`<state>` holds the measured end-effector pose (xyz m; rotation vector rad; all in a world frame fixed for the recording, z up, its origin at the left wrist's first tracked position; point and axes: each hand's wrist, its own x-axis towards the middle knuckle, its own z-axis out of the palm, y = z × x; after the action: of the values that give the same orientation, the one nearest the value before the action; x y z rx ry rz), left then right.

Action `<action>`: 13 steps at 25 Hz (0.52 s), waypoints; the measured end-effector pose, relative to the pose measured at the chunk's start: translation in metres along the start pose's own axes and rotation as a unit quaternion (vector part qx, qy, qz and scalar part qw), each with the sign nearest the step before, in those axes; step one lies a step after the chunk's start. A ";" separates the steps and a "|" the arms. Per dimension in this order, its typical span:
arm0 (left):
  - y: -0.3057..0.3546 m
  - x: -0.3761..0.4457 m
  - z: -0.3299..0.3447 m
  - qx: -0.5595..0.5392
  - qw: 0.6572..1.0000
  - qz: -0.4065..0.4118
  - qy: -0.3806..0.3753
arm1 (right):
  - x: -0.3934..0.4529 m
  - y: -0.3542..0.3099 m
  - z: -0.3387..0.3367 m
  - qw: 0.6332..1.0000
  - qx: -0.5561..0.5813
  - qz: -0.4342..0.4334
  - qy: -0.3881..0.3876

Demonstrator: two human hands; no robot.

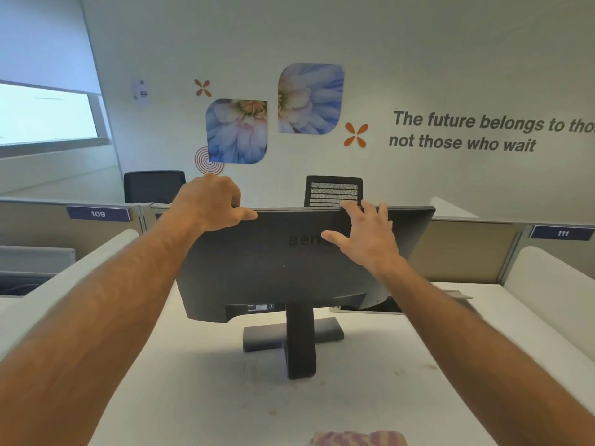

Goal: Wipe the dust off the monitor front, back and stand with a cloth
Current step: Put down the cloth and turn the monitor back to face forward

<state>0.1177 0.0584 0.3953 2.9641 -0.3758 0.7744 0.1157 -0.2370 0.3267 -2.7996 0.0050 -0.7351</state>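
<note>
Back of the monitor [277,265] faces the person: left hand [212,201] grips its top edge, right hand [367,233] spreads flat beside it, likely steadying or turning it, cloth [357,438] lying loose in front of the stand [296,336].

1. I have one view only, a wide-angle camera worn on my head.
2. It faces forward and slightly down across the white desk [199,391], toward the far wall.
3. It sits close: my forearms enter from the bottom corners and reach up to the monitor [289,268], whose back fills the centre.
4. The desk's near edge lies at the bottom of the frame; straight lines bow toward the sides.
</note>
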 end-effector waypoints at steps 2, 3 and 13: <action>0.006 0.001 -0.011 0.019 0.999 0.009 -0.025 | 0.009 0.003 0.004 0.998 0.056 -0.008 0.008; 0.010 0.001 -0.016 0.031 0.999 0.014 -0.042 | 0.015 0.005 0.005 0.996 0.090 -0.015 0.000; 0.082 -0.005 -0.048 0.051 0.983 0.079 -0.160 | 0.035 -0.002 0.017 0.990 0.116 -0.075 0.019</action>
<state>0.0702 -0.0141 0.4340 3.1889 -0.6114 0.3320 0.1546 -0.2339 0.3299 -2.5841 -0.2689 -0.7684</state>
